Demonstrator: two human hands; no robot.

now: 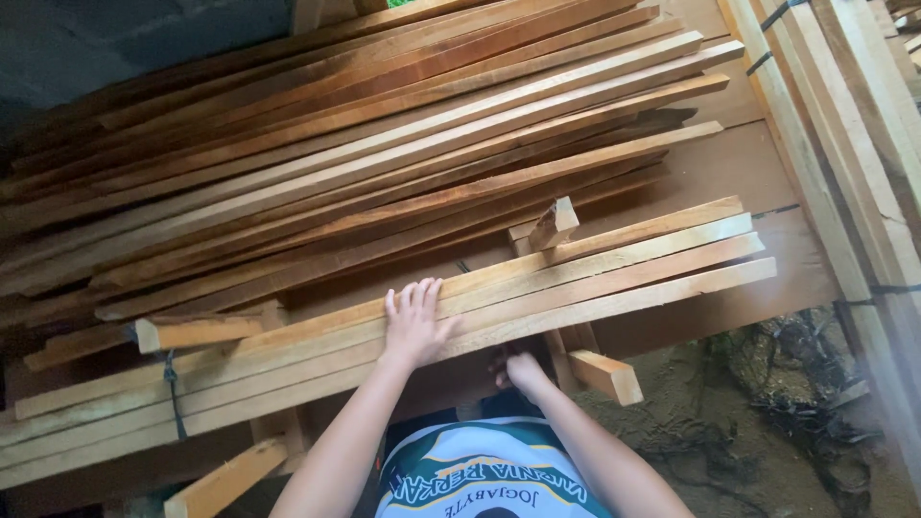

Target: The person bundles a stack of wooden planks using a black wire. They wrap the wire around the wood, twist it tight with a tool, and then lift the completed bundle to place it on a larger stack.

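Note:
A small bundle of long pale wooden slats (pixel 624 273) lies across a rough wooden rack in front of me, running from lower left to upper right. My left hand (pixel 414 324) rests flat, palm down, on top of these slats near their middle, fingers stretched out. My right hand (pixel 523 369) reaches under the front edge of the same bundle. Its fingers curl beneath the slats and are mostly hidden. My striped shirt shows at the bottom of the view.
Behind the bundle is a large pile of longer reddish-brown slats (pixel 384 144). Short rack blocks stick out (pixel 604 376) (pixel 197 333) (pixel 554 225). A black strap (pixel 173 384) hangs at the left. Strapped pale planks (pixel 844 144) run along the right. Dirt ground with debris (pixel 767 412) lies below.

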